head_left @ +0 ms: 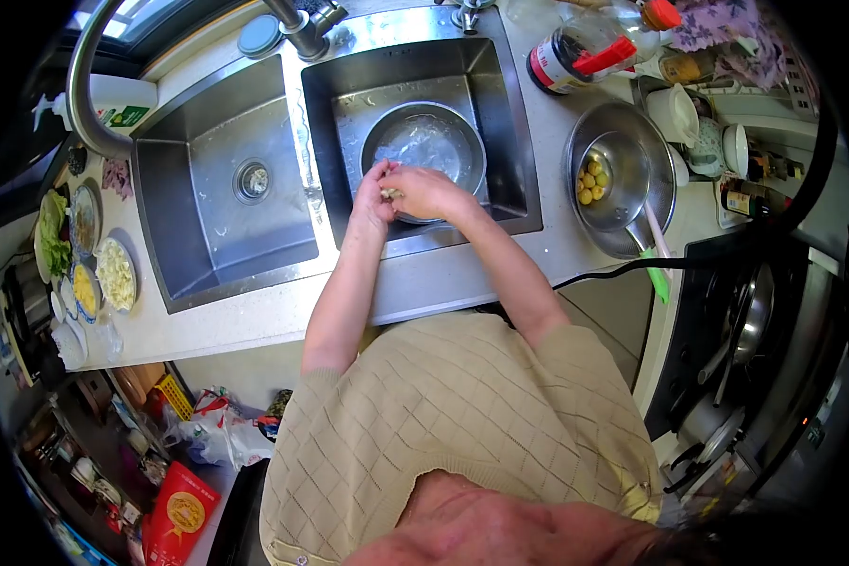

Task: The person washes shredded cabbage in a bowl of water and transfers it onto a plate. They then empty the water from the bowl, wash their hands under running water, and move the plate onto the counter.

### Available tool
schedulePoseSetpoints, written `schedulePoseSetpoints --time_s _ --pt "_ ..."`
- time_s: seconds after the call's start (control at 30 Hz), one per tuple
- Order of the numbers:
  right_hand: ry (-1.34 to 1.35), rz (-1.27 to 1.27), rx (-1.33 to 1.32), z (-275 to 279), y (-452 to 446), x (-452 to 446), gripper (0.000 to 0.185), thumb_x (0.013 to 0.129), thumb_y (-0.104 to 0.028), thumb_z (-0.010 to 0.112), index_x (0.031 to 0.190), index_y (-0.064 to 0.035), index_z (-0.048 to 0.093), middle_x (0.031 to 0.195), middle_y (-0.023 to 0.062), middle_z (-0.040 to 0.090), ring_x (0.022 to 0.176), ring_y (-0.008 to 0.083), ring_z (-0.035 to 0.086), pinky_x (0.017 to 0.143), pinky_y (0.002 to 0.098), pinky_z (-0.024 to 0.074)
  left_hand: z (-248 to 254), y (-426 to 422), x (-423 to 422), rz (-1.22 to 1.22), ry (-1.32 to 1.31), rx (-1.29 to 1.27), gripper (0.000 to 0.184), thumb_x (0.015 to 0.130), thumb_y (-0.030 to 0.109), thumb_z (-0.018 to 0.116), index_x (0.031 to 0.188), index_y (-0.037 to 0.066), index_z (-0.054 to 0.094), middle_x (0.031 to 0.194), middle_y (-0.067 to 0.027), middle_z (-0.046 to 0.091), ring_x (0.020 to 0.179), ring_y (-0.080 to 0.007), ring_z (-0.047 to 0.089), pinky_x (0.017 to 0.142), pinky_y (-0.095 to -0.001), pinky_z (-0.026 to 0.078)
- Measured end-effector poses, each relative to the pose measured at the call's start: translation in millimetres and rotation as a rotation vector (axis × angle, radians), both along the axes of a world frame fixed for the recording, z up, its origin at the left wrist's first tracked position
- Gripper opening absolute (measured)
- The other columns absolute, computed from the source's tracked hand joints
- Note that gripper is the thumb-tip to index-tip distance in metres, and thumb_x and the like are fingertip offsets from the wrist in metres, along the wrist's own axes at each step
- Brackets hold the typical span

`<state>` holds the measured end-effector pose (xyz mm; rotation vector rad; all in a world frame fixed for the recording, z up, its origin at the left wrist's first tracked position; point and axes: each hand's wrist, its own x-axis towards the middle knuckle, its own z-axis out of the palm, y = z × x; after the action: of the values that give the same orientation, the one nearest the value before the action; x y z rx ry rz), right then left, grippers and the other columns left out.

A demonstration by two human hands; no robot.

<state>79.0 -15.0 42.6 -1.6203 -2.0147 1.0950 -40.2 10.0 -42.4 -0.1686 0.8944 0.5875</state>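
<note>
Closely, our left hand point(372, 195), a small pale piece point(391, 193) and our right hand point(426, 191) meet at the metal bowl's point(484, 156) seven o'clock; we cannot tell which fingers grip the piece. Round yellow pieces point(591, 181) lie at three o'clock.

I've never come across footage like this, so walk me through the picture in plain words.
There is no machine here: a person works with two bare hands. The single picture comes from a camera worn on the head, looking forward and down, so their own arms and knitted top show. The left hand and right hand meet over the near edge of a metal bowl in one sink basin. A small pale piece shows between them; which hand grips it is unclear. On the countertop, leafy greens and white pieces sit in dishes at left; small yellow balls lie in a metal vessel at right.
</note>
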Motion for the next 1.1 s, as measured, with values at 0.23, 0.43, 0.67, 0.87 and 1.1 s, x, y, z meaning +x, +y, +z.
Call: schedulePoseSetpoints --time_s 0.23,0.43,0.67,0.87,1.1 --pt "-0.011 -0.525 -0.206 -41 37 52 0.024 0.071 -0.018 0.052 0.091 -0.0083 0.061 0.089 0.0126 0.060 0.085 0.0272 0.056 0.074 0.0350 0.0439 5 12 -18 0.096 0.126 -0.114 0.022 0.078 0.026 0.056 0.067 0.008 0.050 0.067 -0.0087 0.055 0.059 -0.0253 0.055 0.053 -0.0329 0.051" --pt "-0.493 -0.353 -0.402 -104 27 55 0.029 0.069 -0.024 0.057 0.094 -0.0092 0.060 0.097 0.0127 0.058 0.090 0.0279 0.056 0.075 0.0376 0.0441 13 5 -30 0.022 0.089 -0.095 0.022 0.077 0.028 0.056 0.067 0.009 0.049 0.064 -0.0065 0.053 0.055 -0.0218 0.052 0.044 -0.0273 0.048" --pt "-0.558 0.271 -0.476 -119 3 33 0.024 0.065 -0.013 0.058 0.086 -0.0028 0.062 0.092 0.0162 0.059 0.086 0.0289 0.058 0.071 0.0386 0.0457 2 0 -40 0.006 0.042 -0.071 0.022 0.077 0.027 0.056 0.067 0.008 0.051 0.062 -0.0056 0.053 0.055 -0.0222 0.054 0.045 -0.0278 0.049" --pt "-0.101 0.209 -0.802 -97 16 49 0.011 0.065 -0.003 0.054 0.074 0.0009 0.060 0.075 0.0146 0.060 0.063 0.0284 0.058 0.056 0.0352 0.0461 12 1 -32 0.022 0.113 -0.064 0.021 0.079 0.027 0.054 0.071 0.007 0.054 0.066 -0.0068 0.055 0.058 -0.0231 0.055 0.048 -0.0295 0.051" --pt "0.141 -0.104 0.103 22 7 4 0.010 0.063 -0.007 0.057 0.072 -0.0061 0.060 0.073 0.0120 0.059 0.070 0.0258 0.057 0.061 0.0325 0.0455 15 -3 -6 -0.015 0.091 -0.002 0.021 0.080 0.028 0.052 0.078 0.007 0.055 0.073 -0.0069 0.058 0.064 -0.0223 0.057 0.052 -0.0313 0.051"
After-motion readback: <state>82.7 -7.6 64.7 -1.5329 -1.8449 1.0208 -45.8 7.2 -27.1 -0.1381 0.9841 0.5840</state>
